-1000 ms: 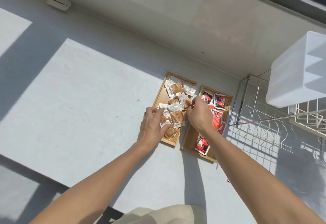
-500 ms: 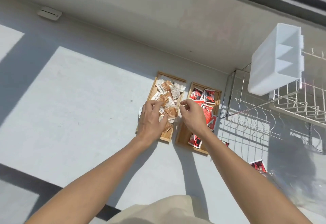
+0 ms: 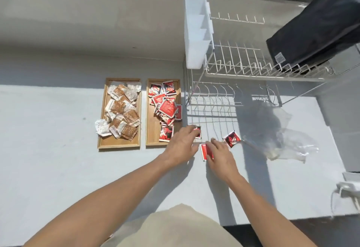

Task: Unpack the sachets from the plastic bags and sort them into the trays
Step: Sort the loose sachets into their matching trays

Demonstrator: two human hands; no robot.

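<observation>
Two wooden trays lie side by side on the white counter. The left tray (image 3: 118, 145) holds several brown and white sachets (image 3: 121, 108), and one white sachet (image 3: 102, 128) hangs over its left rim. The right tray (image 3: 153, 141) holds several red sachets (image 3: 166, 106). Three red sachets lie loose on the counter right of the trays. My left hand (image 3: 182, 143) touches the nearest one (image 3: 198, 132) with its fingertips. My right hand (image 3: 220, 155) rests its fingers on a second (image 3: 204, 151). The third (image 3: 231, 138) lies beside a crumpled clear plastic bag (image 3: 282, 139).
A white wire dish rack (image 3: 243, 71) stands behind the loose sachets, with a white plastic cutlery holder (image 3: 196, 32) on its left end and a black item (image 3: 319, 23) on top. A white plug or adapter (image 3: 348, 188) sits at the right edge.
Both hands have left the brown-sachet tray and moved right, onto the loose red sachets in front of the rack. The camera has swung right, showing the plastic bag.
</observation>
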